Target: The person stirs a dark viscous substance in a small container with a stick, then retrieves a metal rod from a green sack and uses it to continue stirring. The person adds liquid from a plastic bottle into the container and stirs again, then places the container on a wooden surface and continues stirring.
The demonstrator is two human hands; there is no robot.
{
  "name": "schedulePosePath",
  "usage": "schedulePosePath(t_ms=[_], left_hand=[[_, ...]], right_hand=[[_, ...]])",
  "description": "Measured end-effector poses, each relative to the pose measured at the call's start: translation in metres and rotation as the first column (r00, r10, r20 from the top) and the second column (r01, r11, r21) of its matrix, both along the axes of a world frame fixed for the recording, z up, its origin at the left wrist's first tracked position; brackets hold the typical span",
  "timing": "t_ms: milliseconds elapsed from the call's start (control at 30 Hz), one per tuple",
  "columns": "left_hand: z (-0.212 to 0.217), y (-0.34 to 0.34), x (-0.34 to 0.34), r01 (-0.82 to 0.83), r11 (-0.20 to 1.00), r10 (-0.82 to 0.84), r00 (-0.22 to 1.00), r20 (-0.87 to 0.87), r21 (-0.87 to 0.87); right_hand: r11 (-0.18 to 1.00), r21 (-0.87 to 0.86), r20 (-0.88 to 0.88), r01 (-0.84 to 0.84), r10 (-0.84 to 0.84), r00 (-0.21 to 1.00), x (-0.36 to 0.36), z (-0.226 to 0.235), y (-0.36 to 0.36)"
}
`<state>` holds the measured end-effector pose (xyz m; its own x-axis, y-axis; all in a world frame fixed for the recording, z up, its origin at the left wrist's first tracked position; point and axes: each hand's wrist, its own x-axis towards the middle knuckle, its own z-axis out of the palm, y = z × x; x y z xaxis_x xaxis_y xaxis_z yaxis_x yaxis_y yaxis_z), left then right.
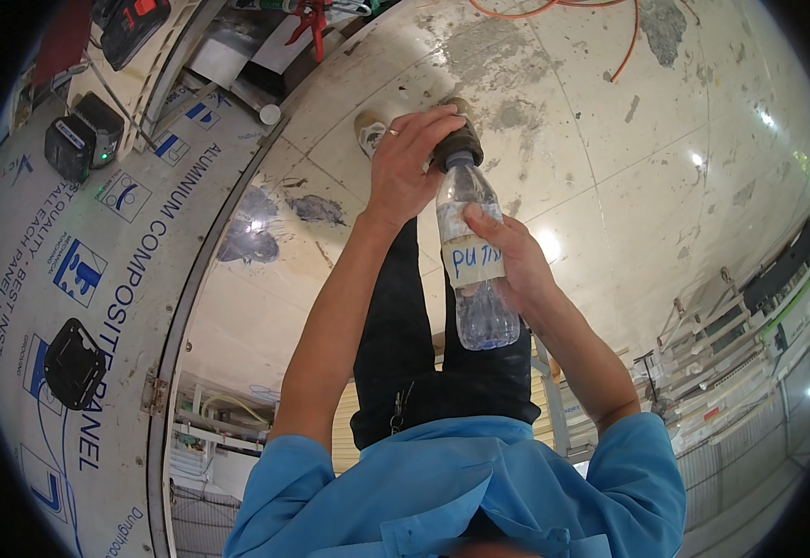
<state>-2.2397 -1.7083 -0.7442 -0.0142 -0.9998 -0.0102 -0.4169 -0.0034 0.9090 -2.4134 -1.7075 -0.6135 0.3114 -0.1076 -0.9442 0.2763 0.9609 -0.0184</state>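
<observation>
A clear plastic bottle [485, 321] is in front of my legs, tilted with its neck pointing away from me. A pale tape label with blue handwriting wraps its middle. My right hand [519, 256] grips the bottle around that label, thumb on top. Just beyond the bottle's neck, my left hand [408, 160] curves its fingers together, a ring on one of them. Its thumb is mostly hidden, and I cannot make out what lies within those fingers. A dark brown shape [459, 133], probably my shoe, shows behind the fingertips and the neck.
On the left, a panel-covered worktop [126, 307] carries a black plastic case [75, 364] and black battery packs [72, 146]. A red caulking gun [310, 28] lies at the far left. An orange cord [630, 46] runs across the stained tile floor. Racks [702, 372] stand at the right.
</observation>
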Motion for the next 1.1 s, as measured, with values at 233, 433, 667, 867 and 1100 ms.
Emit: schedulePosePath(t_ms=[233,433,667,867,1100], left_hand=[[-0.004,-0.001,0.008,-0.007,1.0,0.007,1.0,-0.003,0.014],[-0.005,0.0,0.008,-0.007,1.0,0.007,1.0,0.002,0.014],[-0.007,0.003,0.005,-0.009,1.0,0.009,1.0,0.002,0.014],[-0.006,0.005,0.002,-0.017,0.999,0.017,1.0,-0.013,0.05],[-0.005,0.007,0.001,-0.009,0.997,0.01,1.0,-0.025,0.071]], right_hand=[[1.0,0.015,-0.011,-0.007,0.007,1.0,0.005,0.005,0.0],[1.0,0.017,-0.008,-0.026,0.026,1.0,0.005,0.009,-0.001],[0.993,-0.051,-0.088,-0.103,0.099,0.991,0.004,0.005,0.009],[0.987,-0.083,-0.105,-0.134,0.125,0.987,0.002,0.002,0.016],[0.936,-0.16,-0.195,-0.315,0.283,0.939,-0.002,0.001,0.022]])
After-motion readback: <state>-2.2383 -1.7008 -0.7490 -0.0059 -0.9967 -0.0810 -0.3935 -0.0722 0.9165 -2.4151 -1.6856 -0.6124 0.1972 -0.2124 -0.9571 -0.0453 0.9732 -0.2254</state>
